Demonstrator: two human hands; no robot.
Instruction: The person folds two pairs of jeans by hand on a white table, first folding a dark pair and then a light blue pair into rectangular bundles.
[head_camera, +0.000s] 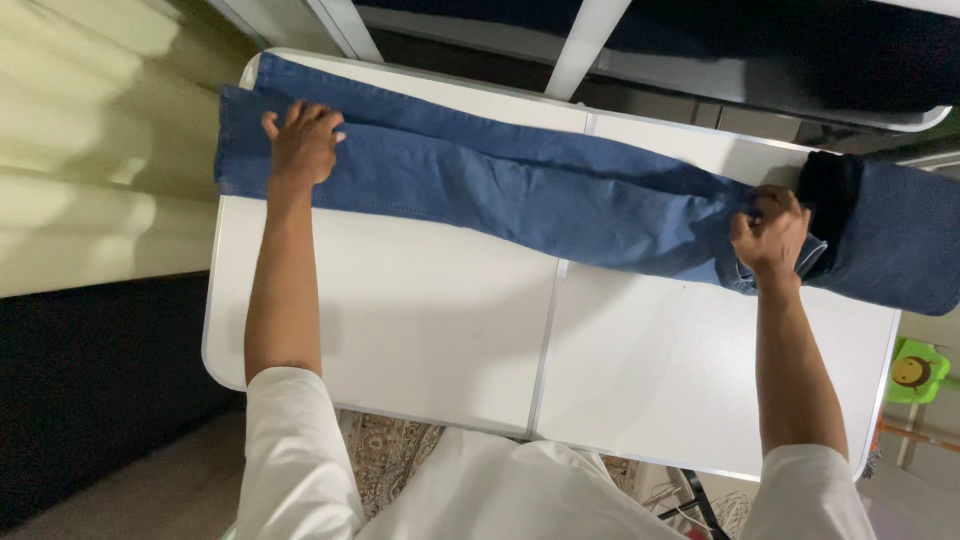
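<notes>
The right hand (768, 233) is pinching a bunched fold of the long blue denim jeans (520, 190), while the left hand (303, 145) is pressing flat, fingers spread, on the far-left end. The jeans are lying lengthwise, left to right, across the white folding table (420, 320), spanning both hands.

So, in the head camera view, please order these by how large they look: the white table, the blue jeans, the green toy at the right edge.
1. white table
2. blue jeans, spread lengthwise across it
3. green toy, partly cut off and farther away, so its true size is unsure
</notes>
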